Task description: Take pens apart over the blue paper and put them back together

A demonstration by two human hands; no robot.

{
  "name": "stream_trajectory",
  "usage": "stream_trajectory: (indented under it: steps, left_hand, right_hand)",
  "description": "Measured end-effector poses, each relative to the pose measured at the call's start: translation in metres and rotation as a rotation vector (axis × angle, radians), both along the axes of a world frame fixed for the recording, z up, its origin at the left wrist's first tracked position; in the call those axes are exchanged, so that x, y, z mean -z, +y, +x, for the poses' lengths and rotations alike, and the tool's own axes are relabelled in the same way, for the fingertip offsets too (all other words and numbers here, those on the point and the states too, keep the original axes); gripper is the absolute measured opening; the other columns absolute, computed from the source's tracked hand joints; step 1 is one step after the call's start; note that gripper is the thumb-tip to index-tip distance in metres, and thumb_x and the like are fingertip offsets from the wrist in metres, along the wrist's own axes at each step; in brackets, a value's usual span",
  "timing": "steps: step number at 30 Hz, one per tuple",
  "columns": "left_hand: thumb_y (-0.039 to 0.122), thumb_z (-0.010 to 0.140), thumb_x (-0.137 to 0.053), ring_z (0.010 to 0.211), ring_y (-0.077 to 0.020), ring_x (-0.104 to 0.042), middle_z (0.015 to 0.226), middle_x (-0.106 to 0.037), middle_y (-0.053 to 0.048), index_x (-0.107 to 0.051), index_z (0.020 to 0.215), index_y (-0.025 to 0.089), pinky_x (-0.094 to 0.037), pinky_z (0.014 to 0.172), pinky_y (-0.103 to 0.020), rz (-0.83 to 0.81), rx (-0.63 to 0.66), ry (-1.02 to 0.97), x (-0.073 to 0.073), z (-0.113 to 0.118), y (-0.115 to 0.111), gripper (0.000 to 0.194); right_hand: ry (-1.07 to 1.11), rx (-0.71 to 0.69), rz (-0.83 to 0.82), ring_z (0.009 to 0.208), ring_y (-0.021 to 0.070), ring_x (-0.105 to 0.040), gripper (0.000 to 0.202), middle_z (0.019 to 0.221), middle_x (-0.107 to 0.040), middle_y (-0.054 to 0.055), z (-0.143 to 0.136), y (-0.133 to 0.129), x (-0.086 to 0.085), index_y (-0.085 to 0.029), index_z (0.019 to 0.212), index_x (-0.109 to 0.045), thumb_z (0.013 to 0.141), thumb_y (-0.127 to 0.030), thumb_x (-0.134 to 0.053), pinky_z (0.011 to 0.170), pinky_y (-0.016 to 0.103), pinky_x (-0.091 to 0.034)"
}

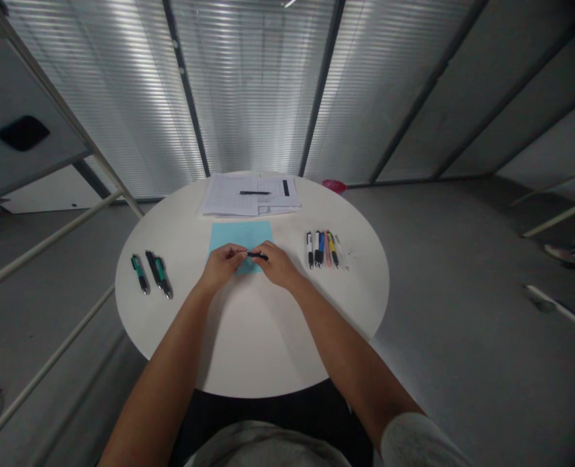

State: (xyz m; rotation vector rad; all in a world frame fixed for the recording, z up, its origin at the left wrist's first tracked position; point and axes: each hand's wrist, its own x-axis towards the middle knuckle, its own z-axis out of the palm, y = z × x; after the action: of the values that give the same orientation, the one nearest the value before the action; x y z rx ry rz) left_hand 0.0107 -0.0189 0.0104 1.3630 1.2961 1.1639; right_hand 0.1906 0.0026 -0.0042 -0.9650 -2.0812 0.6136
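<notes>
Both hands meet over a light blue sheet [241, 232] near the middle of the round white table. A black pen [258, 256] lies between them, held in the closed fingers of my right hand [276, 263]. The fingertips of my left hand [225, 264] are pinched together at the pen's left end; whatever small part they hold is too small to name. To the left lie a green and black pen [140, 274] and a pair of dark pens [159, 274]. Several pens [321, 249] in white, blue, pink and yellow stand in a row on the right.
Papers [231, 194] with a black pen [255, 192] on top lie at the far edge of the white table [253, 350]. A pink object [334, 186] shows beyond the edge. White metal rails [48, 245] run along the left, near a whiteboard.
</notes>
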Motion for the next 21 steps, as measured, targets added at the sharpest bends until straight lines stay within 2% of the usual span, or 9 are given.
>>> stream_trajectory:
  steps: [6, 10, 13, 15, 16, 19, 21]
  left_hand:
    - [0.037, 0.070, -0.069, 0.051, -0.0099, -0.047, 0.060, -0.056, 0.001, -0.068, 0.088, 0.012, -0.038, 0.050, -0.023, 0.007, 0.014, -0.011, -0.0046, 0.0002, -0.0022, 0.031]
    - [0.037, 0.069, -0.069, 0.051, -0.0096, -0.047, 0.059, -0.055, 0.001, -0.068, 0.087, 0.012, -0.037, 0.050, -0.023, -0.010, 0.018, -0.017, -0.0072, 0.0023, -0.0036, 0.030]
    - [0.037, 0.068, -0.070, 0.051, -0.0098, -0.047, 0.059, -0.055, 0.001, -0.068, 0.086, 0.013, -0.037, 0.050, -0.023, -0.016, 0.002, -0.022, -0.0061, 0.0019, -0.0027, 0.030]
    - [0.037, 0.068, -0.070, 0.050, -0.0097, -0.046, 0.058, -0.055, 0.001, -0.068, 0.086, 0.013, -0.036, 0.049, -0.023, -0.013, 0.000, -0.020, -0.0041, 0.0008, -0.0015, 0.030]
    - [0.037, 0.069, -0.070, 0.050, -0.0096, -0.046, 0.058, -0.055, 0.002, -0.068, 0.086, 0.013, -0.036, 0.049, -0.023, -0.010, 0.003, -0.019, -0.0030, 0.0003, -0.0009, 0.029]
    - [0.038, 0.070, -0.069, 0.050, -0.0095, -0.046, 0.058, -0.054, 0.002, -0.068, 0.085, 0.013, -0.035, 0.049, -0.023, -0.003, 0.018, -0.018, -0.0014, -0.0004, -0.0001, 0.029]
    - [0.038, 0.071, -0.069, 0.050, -0.0091, -0.045, 0.057, -0.054, 0.002, -0.068, 0.084, 0.013, -0.034, 0.049, -0.022, -0.005, 0.031, -0.018, -0.0020, 0.0000, -0.0006, 0.029]
  right_hand:
    - [-0.088, -0.033, -0.034, 0.086, 0.0152, -0.056, 0.027, 0.089, -0.059, 0.003, 0.0010, -0.0037, -0.0050, -0.025, 0.109, -0.066, 0.097, -0.030, -0.042, 0.078, 0.028, -0.042]
    - [-0.051, 0.040, -0.024, 0.087, 0.0152, -0.056, 0.023, 0.097, -0.058, 0.002, -0.0003, -0.0046, -0.0032, -0.024, 0.111, -0.061, 0.089, -0.030, -0.057, 0.076, 0.027, -0.043]
    - [-0.024, 0.065, -0.016, 0.088, 0.0157, -0.055, 0.020, 0.095, -0.058, 0.002, -0.0012, -0.0034, -0.0020, -0.022, 0.103, -0.059, 0.085, -0.030, -0.061, 0.075, 0.027, -0.043]
    - [-0.042, 0.040, -0.020, 0.085, 0.0153, -0.055, 0.013, 0.090, -0.059, 0.002, -0.0009, -0.0029, -0.0026, -0.021, 0.096, -0.060, 0.090, -0.031, -0.054, 0.075, 0.027, -0.042]
    - [-0.059, 0.023, -0.022, 0.084, 0.0150, -0.055, 0.016, 0.088, -0.059, 0.001, -0.0006, -0.0030, -0.0033, -0.022, 0.094, -0.061, 0.093, -0.033, -0.050, 0.076, 0.027, -0.041]
    - [-0.103, -0.004, -0.025, 0.080, 0.0141, -0.055, 0.027, 0.084, -0.060, 0.001, 0.0001, -0.0041, -0.0048, -0.023, 0.093, -0.063, 0.098, -0.035, -0.040, 0.075, 0.027, -0.040]
    - [-0.084, 0.022, -0.027, 0.081, 0.0140, -0.055, 0.021, 0.087, -0.059, 0.001, -0.0004, -0.0046, -0.0040, -0.023, 0.097, -0.062, 0.095, -0.036, -0.045, 0.074, 0.026, -0.040]
